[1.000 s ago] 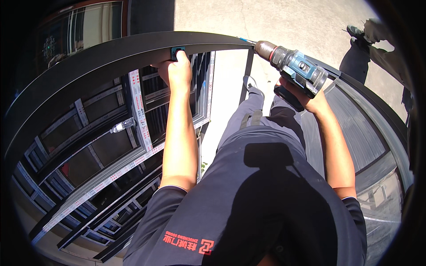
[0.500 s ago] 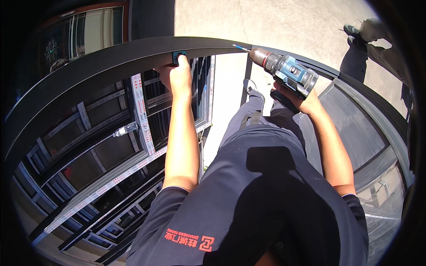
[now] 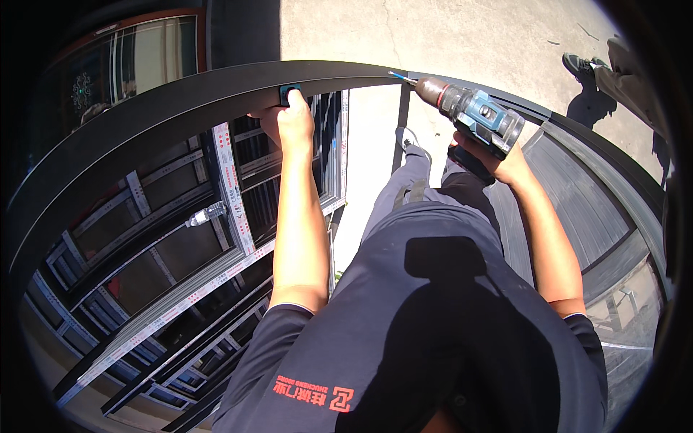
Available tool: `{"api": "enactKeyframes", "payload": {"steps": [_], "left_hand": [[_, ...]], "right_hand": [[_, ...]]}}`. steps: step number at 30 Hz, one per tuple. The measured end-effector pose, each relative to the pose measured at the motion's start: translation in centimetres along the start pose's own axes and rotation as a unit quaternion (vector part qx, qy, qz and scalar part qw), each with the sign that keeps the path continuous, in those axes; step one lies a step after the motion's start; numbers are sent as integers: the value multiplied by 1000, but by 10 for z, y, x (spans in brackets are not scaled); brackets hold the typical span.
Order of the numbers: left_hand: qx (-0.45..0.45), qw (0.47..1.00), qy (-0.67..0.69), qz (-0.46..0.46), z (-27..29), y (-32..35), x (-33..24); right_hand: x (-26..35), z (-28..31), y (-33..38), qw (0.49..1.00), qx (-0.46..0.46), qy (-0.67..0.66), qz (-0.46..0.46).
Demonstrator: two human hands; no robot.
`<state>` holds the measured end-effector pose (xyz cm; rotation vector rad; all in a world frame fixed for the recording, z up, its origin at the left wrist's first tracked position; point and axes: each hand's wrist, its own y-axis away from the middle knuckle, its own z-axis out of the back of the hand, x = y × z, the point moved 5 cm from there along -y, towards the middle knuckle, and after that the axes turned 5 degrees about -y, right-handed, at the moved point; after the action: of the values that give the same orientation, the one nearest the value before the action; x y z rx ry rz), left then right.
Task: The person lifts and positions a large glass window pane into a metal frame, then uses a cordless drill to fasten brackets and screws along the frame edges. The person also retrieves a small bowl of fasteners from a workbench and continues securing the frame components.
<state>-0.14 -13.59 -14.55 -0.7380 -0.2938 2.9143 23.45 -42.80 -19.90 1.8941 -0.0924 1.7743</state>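
A dark grey metal frame bar [image 3: 180,97] curves across the view in front of me. On its near side my left hand [image 3: 291,128] grips a small teal block [image 3: 285,94] with a dark middle, thumb pressed on it and against the bar. The other fingers are partly hidden behind the hand and the bar. My right hand [image 3: 510,164] is wrapped round the handle of a blue-and-black cordless drill [image 3: 485,115]. Its thin bit [image 3: 399,77], blue at the tip, points left over the bar, near a joint; whether it touches the bar I cannot tell.
White-taped frame profiles [image 3: 234,191] stand stacked at left, with a clear plastic bottle [image 3: 206,213] lying on them. A dark panel [image 3: 574,187] fills the frame at right. Another person's shoe [image 3: 577,66] and leg show at far right, on the sunlit concrete [image 3: 462,36].
The drill and my right hand have shifted slightly right. My left hand stays on the teal block at the bar. The other person's foot at far right appears a little lower.
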Motion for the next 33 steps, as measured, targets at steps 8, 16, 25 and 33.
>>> {"api": "enactKeyframes", "payload": {"steps": [8, 16, 25, 33], "left_hand": [[-10, 999, 25, -47, -3, 6, 9], [52, 996, 65, -20, -2, 11, 5], [470, 697, 292, 455, -49, 156, 121], [479, 619, 445, 434, -32, 204, 76]], "right_hand": [[8, -3, 3, 999, 25, 37, 6], [11, -4, 4, 999, 14, 27, 32], [-2, -21, 8, 996, 65, 16, 63], [-6, -37, 14, 991, 129, -9, 31]]}}
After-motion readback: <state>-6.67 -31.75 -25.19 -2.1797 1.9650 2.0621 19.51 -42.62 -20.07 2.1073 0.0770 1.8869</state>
